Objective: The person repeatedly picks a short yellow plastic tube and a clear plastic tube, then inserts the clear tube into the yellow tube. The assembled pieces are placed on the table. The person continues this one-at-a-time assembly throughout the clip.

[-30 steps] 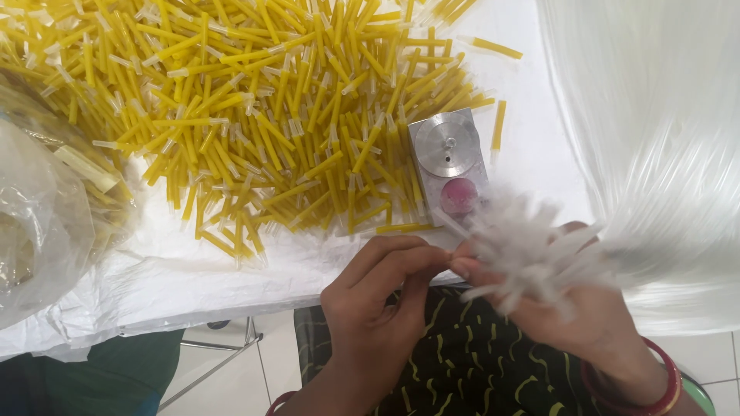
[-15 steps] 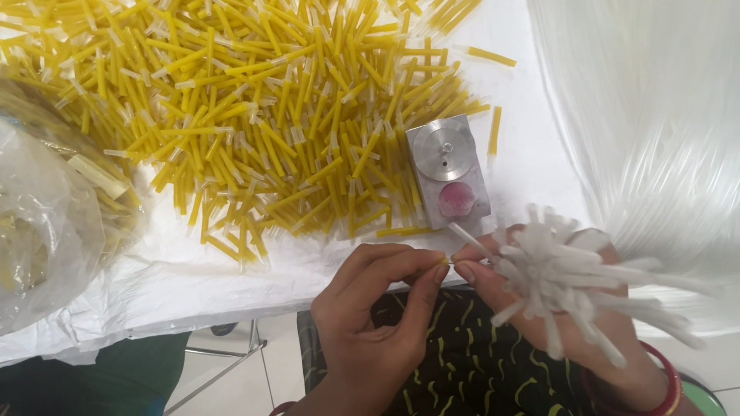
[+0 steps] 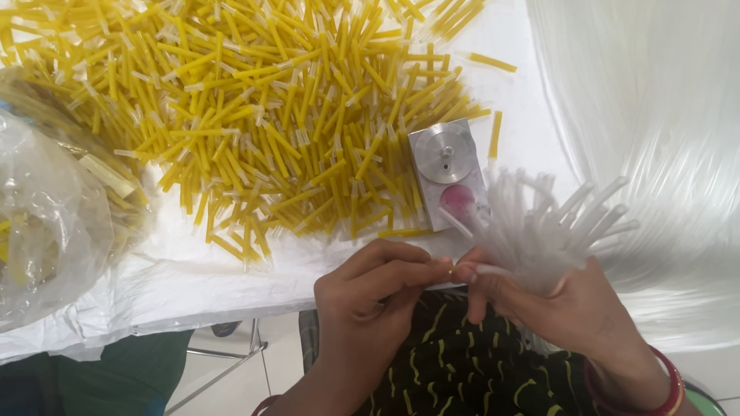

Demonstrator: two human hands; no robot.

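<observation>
At the far left a crinkled clear plastic bag (image 3: 46,231) is lying on the white-covered desk (image 3: 193,285), with a few yellow pieces showing through it. Just right of it, a big loose heap of short yellow tubes (image 3: 262,115) is spreading across the far half of the desk, many of them tipped with clear ends. At the heap's right edge a small grey metal block (image 3: 445,173) is sitting with a round silver disc on top and a pink patch nearer to me. In front of the desk edge, the left hand (image 3: 370,300) is pinching its thumb and forefinger together, its fingertips meeting those of the right hand (image 3: 555,308). The right hand is gripping a fanned bunch of clear thin tubes (image 3: 547,223), which is sticking up and away from the palm, and is pinching a single clear tube at the fingertips. Farther right, a wide sheaf of clear strands (image 3: 663,131) is draping over the desk.
</observation>
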